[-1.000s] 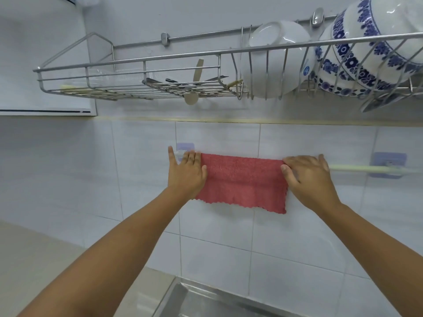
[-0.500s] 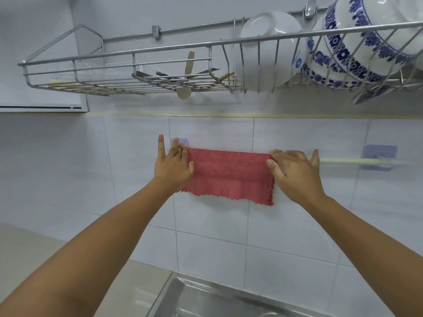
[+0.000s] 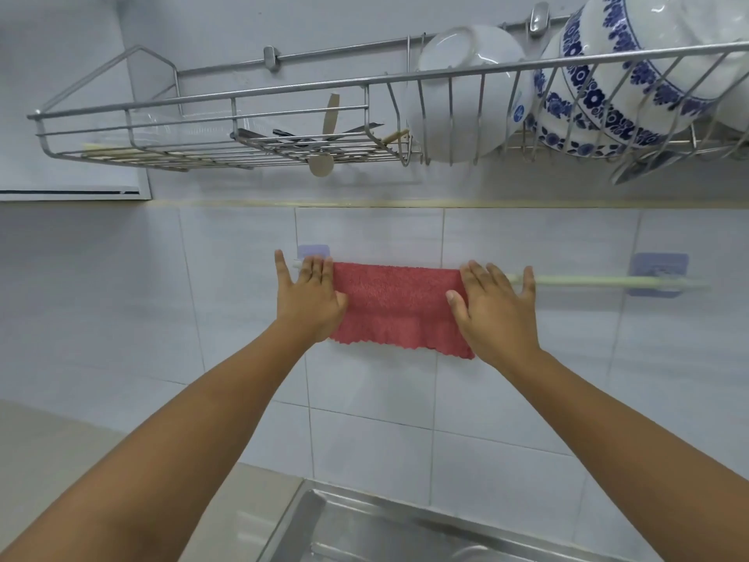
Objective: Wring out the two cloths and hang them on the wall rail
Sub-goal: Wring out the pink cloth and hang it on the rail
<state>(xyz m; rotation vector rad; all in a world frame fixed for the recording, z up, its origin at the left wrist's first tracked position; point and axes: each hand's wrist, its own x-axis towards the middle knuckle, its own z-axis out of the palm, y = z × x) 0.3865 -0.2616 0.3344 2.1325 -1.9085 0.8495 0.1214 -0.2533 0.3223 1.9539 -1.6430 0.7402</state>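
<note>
Mid-frame: red terry cloth [image 3: 399, 306] draped over pale green wall rail [image 3: 587, 281], flat-fingered left hand [image 3: 310, 300] and right hand [image 3: 496, 308] pressing its ends, grasping nothing.

One red cloth [image 3: 399, 306], one rail [image 3: 600, 281], two hands, three bowls.

Wall rail [image 3: 587, 281] was hidden under red cloth [image 3: 397, 306]; cloth's side edges covered by both hands; second cloth out of frame.

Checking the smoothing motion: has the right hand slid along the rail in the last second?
Cannot tell. The right hand covers the red cloth's right edge on the rail throughout; the camera moved.
</note>
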